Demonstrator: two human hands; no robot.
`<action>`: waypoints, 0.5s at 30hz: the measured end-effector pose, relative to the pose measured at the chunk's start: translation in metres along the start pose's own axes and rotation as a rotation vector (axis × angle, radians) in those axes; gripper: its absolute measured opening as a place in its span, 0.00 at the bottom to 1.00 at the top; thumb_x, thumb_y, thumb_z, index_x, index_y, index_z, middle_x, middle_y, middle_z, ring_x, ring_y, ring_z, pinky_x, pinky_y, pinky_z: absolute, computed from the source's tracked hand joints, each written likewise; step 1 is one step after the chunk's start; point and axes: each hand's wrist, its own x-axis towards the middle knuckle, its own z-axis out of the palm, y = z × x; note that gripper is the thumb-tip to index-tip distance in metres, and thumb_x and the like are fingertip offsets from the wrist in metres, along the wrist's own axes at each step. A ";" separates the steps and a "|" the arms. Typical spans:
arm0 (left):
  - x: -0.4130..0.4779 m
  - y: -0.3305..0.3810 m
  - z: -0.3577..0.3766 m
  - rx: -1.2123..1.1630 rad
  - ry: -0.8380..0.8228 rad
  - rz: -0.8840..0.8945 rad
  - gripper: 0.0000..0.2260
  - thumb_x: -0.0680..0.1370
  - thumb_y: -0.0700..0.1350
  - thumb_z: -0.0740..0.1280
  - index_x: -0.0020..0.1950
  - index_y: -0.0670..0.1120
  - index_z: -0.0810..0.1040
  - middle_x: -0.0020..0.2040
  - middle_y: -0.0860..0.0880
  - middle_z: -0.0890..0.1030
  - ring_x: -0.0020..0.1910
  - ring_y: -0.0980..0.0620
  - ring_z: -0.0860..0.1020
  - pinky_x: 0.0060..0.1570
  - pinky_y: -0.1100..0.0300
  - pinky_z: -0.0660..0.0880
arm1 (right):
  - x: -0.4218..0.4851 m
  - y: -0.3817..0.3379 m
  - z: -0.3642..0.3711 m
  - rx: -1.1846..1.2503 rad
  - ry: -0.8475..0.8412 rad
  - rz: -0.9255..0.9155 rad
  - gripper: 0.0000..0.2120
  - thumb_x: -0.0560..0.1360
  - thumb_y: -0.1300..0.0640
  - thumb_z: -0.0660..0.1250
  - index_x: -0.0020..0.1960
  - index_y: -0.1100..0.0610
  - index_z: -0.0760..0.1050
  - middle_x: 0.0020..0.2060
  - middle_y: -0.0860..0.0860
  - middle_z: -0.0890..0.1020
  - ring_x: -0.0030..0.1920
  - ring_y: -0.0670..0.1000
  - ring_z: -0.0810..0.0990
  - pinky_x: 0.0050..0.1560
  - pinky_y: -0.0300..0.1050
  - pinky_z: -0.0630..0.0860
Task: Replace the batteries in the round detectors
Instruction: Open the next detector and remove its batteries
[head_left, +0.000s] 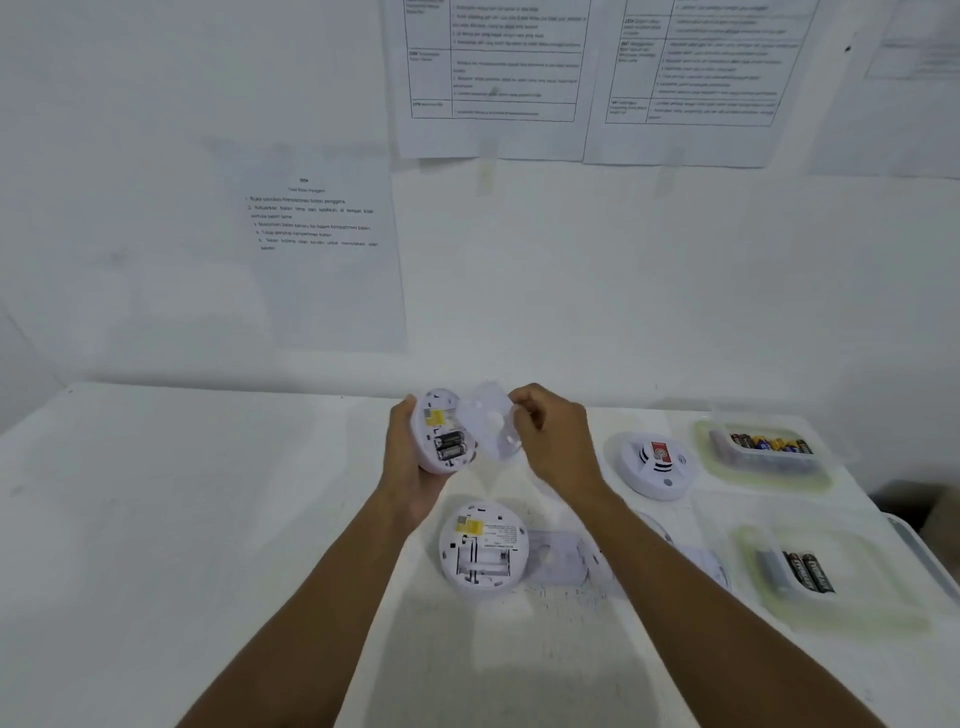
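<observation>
Nearest on the white table (208, 545), an opened detector (483, 551) is lying back-up between the two forearms, its battery bay showing empty. A loose clear cover (563, 564) is lying just beside it on the right, partly hidden under the right forearm. Further right, a near tray (857, 618) is holding two black batteries (810, 571) side by side.

Above the opened detector, the left hand (410, 467) is cupping a second detector (441, 436) off the table. Its fingers are curling round the rim, and the detector's back is facing the camera with two cells (449, 446) sitting in the bay. The right hand (550, 441) is pinching a translucent back plate (491, 426) by its right edge and holding it tilted just beside the second detector. Whether plate and detector are touching, I cannot tell.

Beyond the right wrist, a third detector (657, 465) is resting face-up, well apart from both hands. Behind it a far tray (815, 480) is holding a row of assorted batteries (769, 444). Printed sheets (322, 244) are hanging on the wall.
</observation>
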 end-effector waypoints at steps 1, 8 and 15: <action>-0.001 0.002 -0.006 -0.010 0.005 -0.001 0.21 0.81 0.58 0.56 0.56 0.44 0.79 0.49 0.42 0.82 0.48 0.44 0.78 0.52 0.50 0.73 | 0.006 0.009 -0.001 -0.039 -0.046 0.011 0.08 0.77 0.65 0.63 0.51 0.59 0.81 0.40 0.50 0.83 0.36 0.47 0.79 0.40 0.32 0.72; 0.000 0.011 -0.030 0.020 0.064 -0.003 0.21 0.79 0.57 0.59 0.60 0.42 0.76 0.53 0.40 0.78 0.47 0.42 0.78 0.53 0.47 0.74 | 0.028 0.042 0.018 -0.442 -0.438 -0.025 0.12 0.78 0.63 0.62 0.54 0.54 0.83 0.50 0.50 0.85 0.51 0.51 0.82 0.57 0.50 0.76; 0.003 0.013 -0.041 -0.031 0.056 -0.042 0.20 0.79 0.58 0.58 0.56 0.43 0.79 0.50 0.41 0.80 0.48 0.42 0.78 0.59 0.46 0.72 | 0.026 0.048 0.024 -0.724 -0.615 -0.165 0.22 0.75 0.44 0.68 0.67 0.49 0.75 0.63 0.46 0.79 0.65 0.50 0.70 0.63 0.53 0.61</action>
